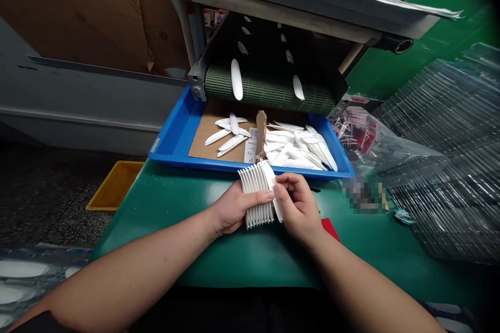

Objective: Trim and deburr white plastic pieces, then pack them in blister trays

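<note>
Conveyor [265,85] overhangs the blue tray [175,132] beyond the held white stack [257,179].

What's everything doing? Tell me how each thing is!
White stack: held, pieces side by side
Left grip: closed around the stack
Right grip: pinching the stack's right end
Blue tray: holding loose white pieces
Cardboard flap: upright, inside tray
Conveyor belt: carrying more pieces; cannot tell whether moving
Yellow bin: standing on the floor
</note>
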Motion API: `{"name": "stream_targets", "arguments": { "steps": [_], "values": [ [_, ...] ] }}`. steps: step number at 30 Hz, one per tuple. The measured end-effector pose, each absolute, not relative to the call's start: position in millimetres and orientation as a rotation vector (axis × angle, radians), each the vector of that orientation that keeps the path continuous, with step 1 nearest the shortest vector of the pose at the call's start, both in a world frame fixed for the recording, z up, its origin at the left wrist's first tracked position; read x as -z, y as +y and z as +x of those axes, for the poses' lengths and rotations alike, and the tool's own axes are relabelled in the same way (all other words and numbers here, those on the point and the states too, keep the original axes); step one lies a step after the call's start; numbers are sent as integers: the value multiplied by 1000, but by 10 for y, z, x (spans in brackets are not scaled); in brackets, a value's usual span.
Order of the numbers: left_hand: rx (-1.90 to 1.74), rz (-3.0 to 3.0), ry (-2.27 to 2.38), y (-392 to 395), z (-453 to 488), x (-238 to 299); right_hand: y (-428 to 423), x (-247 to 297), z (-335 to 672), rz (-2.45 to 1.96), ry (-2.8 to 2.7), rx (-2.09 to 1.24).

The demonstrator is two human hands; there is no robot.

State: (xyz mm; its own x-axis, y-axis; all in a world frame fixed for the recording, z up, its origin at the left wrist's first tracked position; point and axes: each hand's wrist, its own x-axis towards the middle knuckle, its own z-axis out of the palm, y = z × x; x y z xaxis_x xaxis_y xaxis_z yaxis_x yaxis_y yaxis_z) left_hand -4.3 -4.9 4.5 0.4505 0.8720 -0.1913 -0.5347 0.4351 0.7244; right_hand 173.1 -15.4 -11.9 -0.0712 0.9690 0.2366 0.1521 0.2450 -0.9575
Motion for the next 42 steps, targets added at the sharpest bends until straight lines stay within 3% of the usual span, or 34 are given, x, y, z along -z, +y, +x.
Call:
{"name": "stream_targets", "arguments": {
  "steps": [25,42],
  "values": [
    [-961,712,635,-65,-83,-26,-228,342,1642,-1044,-1696,-629],
    [-942,799,631,-49,-89,-14,-233,360,1673,-1004,-1563,-710]
  ]
}}
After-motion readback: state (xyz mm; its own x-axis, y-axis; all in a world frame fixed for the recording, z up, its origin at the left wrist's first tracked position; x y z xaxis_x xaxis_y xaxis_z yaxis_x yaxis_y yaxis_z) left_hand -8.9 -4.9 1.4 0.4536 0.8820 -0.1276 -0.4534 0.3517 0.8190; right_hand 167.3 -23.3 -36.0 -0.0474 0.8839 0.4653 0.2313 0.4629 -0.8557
